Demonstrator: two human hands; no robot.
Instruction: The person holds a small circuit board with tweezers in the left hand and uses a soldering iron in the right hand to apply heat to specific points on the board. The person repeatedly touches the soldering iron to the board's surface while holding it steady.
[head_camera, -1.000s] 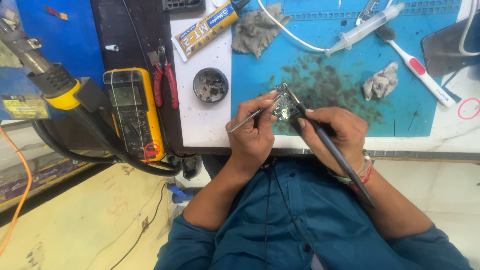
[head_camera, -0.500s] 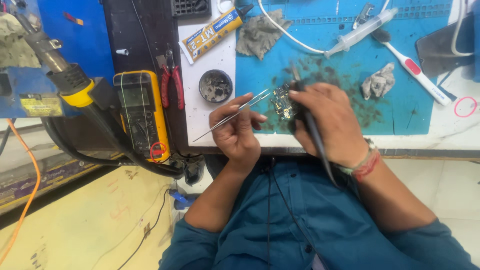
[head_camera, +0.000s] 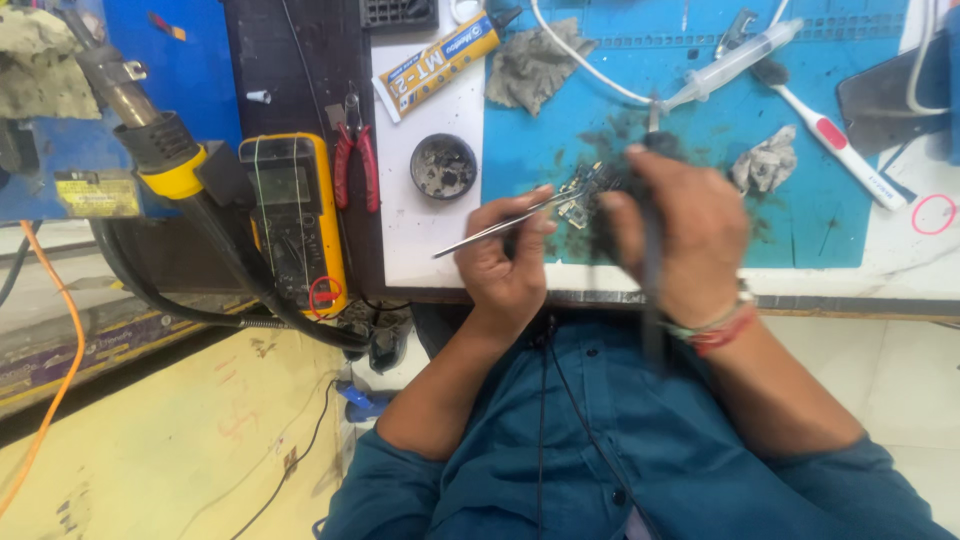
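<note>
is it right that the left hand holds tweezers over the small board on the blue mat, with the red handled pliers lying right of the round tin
Not quite. In the head view the red-handled pliers lie left of the round tin, beside the yellow meter. The rest holds: the left hand holds tweezers over the small board on the blue mat.

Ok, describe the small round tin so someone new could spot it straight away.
Find the blue mat on the bench; a white strip runs along its left edge. The tin sits on that strip, between the red pliers and the mat, below the yellow glue tube. It is the only round, dark, open thing there.
</note>
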